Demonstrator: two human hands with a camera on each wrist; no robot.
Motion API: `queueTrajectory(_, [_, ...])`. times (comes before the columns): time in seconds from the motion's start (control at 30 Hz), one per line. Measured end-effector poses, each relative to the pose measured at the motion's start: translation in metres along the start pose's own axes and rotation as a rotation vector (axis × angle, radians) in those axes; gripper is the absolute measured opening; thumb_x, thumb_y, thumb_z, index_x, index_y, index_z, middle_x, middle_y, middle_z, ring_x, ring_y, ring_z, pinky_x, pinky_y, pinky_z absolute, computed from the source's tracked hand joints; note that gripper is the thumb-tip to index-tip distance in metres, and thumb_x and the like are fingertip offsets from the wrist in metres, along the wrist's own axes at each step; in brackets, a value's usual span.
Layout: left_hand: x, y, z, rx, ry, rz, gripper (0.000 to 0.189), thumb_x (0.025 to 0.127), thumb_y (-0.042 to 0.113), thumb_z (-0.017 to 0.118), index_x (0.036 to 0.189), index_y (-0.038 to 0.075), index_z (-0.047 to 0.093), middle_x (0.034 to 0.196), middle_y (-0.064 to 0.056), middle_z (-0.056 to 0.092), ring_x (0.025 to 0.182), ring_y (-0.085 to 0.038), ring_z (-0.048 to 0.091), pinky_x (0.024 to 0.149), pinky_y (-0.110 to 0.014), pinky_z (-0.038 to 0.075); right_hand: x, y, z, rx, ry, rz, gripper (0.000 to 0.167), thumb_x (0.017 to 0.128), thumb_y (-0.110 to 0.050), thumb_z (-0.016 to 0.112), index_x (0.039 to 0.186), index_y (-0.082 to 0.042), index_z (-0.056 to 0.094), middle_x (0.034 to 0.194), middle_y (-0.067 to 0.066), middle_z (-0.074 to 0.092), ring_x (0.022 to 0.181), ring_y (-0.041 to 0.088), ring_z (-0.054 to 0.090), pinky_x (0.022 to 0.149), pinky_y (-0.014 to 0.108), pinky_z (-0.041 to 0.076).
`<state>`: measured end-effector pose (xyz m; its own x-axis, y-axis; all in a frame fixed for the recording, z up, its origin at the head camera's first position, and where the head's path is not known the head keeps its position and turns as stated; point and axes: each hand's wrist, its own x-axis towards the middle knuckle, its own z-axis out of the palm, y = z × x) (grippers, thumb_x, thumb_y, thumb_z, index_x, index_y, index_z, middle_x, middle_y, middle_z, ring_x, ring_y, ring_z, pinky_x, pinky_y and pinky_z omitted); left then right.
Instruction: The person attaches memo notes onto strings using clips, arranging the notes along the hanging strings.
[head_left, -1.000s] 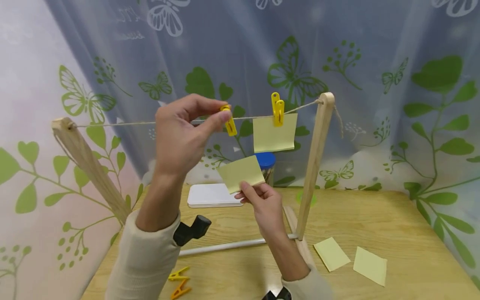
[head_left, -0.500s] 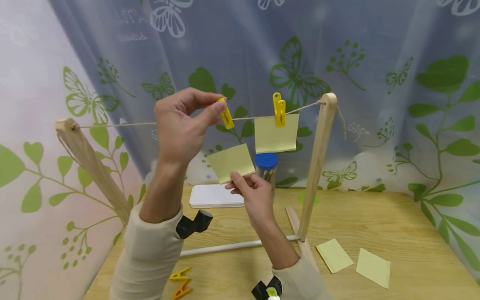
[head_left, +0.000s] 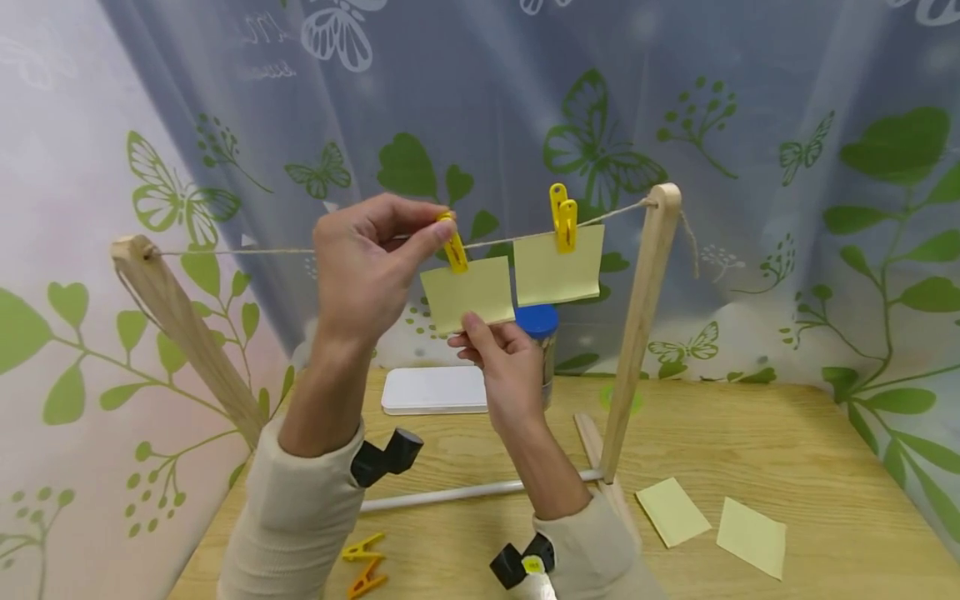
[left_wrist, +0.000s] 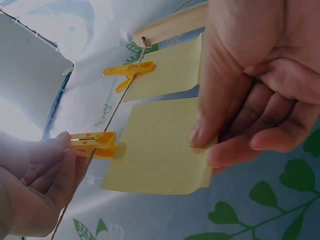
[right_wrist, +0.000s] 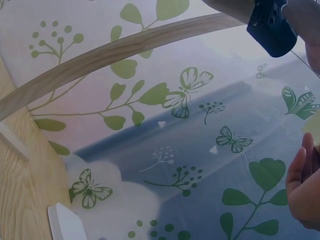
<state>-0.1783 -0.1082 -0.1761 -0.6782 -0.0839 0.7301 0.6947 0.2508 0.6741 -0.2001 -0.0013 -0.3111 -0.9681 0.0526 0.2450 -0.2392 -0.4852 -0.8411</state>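
My left hand (head_left: 360, 275) pinches a yellow clothespin (head_left: 454, 248) between thumb and index finger, on the string (head_left: 247, 251). Below it my right hand (head_left: 513, 379) holds a pale yellow sticky note (head_left: 467, 292) by its lower edge, thumb in front. In the left wrist view the clothespin's tips (left_wrist: 106, 145) meet the note's upper edge; whether they bite the paper I cannot tell. Just to the right, a second note (head_left: 543, 271) hangs from the string under another yellow clothespin (head_left: 567, 227). The right wrist view catches only part of the right hand (right_wrist: 306, 192).
Wooden posts (head_left: 641, 333) at either side carry the string, with a white rod (head_left: 442, 496) low between them. Two notes (head_left: 672, 512) lie at right, yellow and orange clothespins (head_left: 365, 547) at front left. Behind stand a white case (head_left: 435, 390) and a blue-lidded jar (head_left: 537, 321).
My right hand has raised its note and brought it left, up under the clothespin, turning it more level. The left hand has shifted only slightly, still pinching the clothespin at the string.
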Motion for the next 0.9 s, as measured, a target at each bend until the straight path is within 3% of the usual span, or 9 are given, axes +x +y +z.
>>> queueTrajectory(0.43, [-0.004, 0.003, 0.002, 0.067, -0.009, -0.029, 0.016, 0.080, 0.004, 0.075, 0.093, -0.004, 0.073, 0.090, -0.016, 0.072, 0.078, -0.005, 0.068, 0.073, -0.024, 0.058, -0.002, -0.004, 0.007, 0.072, -0.021, -0.042, 0.008, 0.092, -0.005, 0.060, 0.087, -0.004, 0.066, 0.071, -0.004, 0.071, 0.070, 0.009, 0.069, 0.069, 0.022, 0.056])
queueTrajectory(0.67, [-0.003, 0.003, 0.000, 0.112, -0.054, -0.082, 0.023, 0.080, 0.006, 0.075, 0.102, -0.001, 0.073, 0.095, -0.016, 0.073, 0.085, -0.016, 0.070, 0.073, -0.025, 0.058, -0.004, -0.006, 0.011, 0.105, -0.036, -0.031, 0.011, 0.093, -0.004, 0.058, 0.087, -0.007, 0.065, 0.071, -0.004, 0.071, 0.071, 0.008, 0.068, 0.071, 0.021, 0.056])
queueTrajectory(0.9, [-0.004, 0.002, 0.000, 0.072, -0.085, -0.128, 0.026, 0.081, 0.006, 0.073, 0.106, -0.001, 0.071, 0.097, -0.018, 0.073, 0.086, -0.021, 0.072, 0.070, -0.025, 0.058, -0.003, -0.007, 0.010, 0.125, -0.034, -0.040, 0.010, 0.093, -0.004, 0.058, 0.087, -0.007, 0.065, 0.072, -0.004, 0.071, 0.072, 0.009, 0.069, 0.072, 0.023, 0.056])
